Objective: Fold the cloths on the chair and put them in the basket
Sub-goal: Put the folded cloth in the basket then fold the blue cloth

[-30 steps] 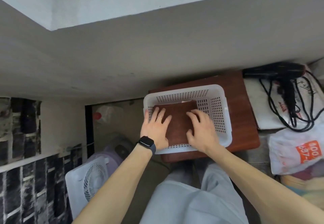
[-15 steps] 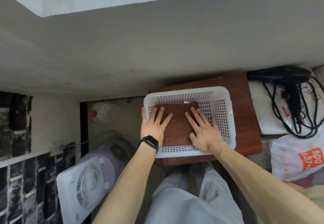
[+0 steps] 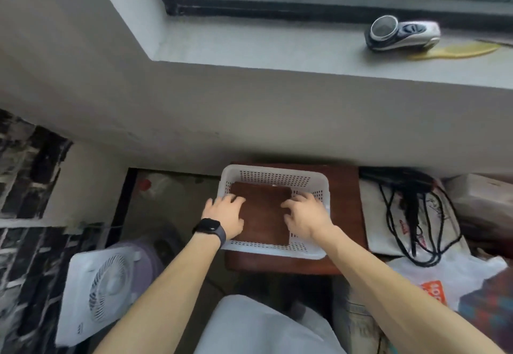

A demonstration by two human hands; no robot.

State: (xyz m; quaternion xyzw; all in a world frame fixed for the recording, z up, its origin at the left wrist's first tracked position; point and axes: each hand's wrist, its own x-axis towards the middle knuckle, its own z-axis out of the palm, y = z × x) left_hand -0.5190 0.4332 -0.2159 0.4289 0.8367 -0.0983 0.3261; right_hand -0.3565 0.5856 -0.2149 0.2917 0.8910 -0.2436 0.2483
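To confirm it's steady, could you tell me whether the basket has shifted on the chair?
No; the basket still covers the left side of the chair.

A person seen from their own head-worn camera, both forearms (image 3: 166,284) bare as far as the frame shows. The wrist of the left hand (image 3: 226,216) carries a black smartwatch (image 3: 207,227) with a dark, rounded-rectangle face and a matt dark band. A thin, pale ring (image 3: 228,195) sits on one finger of that hand. The right hand (image 3: 305,216) and its wrist are bare. Pale grey trousers (image 3: 258,326) of soft, smooth cloth cover the lap at the bottom edge.
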